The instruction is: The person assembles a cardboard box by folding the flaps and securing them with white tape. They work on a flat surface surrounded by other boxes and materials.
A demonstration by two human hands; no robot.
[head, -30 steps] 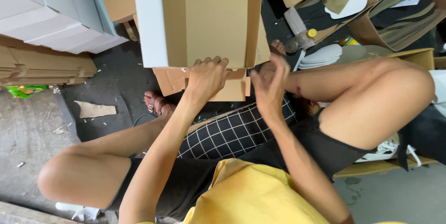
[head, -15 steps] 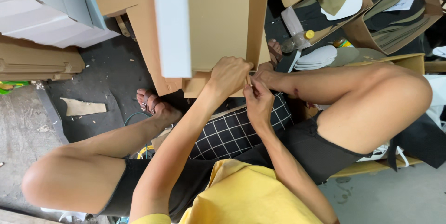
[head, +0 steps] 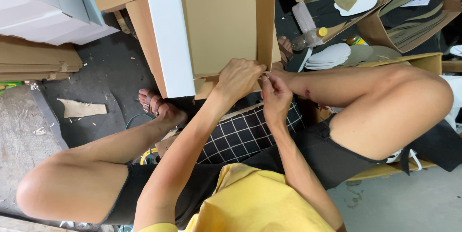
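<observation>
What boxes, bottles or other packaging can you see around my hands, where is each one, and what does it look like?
Cardboard box: centre, brown with one white side; left hand and right hand at its lower corner.
Flat cardboard stack: far left, brown sheets.
White boxes: top left, pale grey-white, stacked.
Bottle: right of the box, clear with yellow cap, lying down.
Open carton: top right, brown, holding flat pieces.

Flat brown cardboard box [head: 219, 20] with white side panel, centre far. Stack of flattened brown cardboard [head: 33, 61] far left, white-grey cartons [head: 43, 6] above it. Open brown boxes [head: 409, 13] far right, holding insoles.
</observation>
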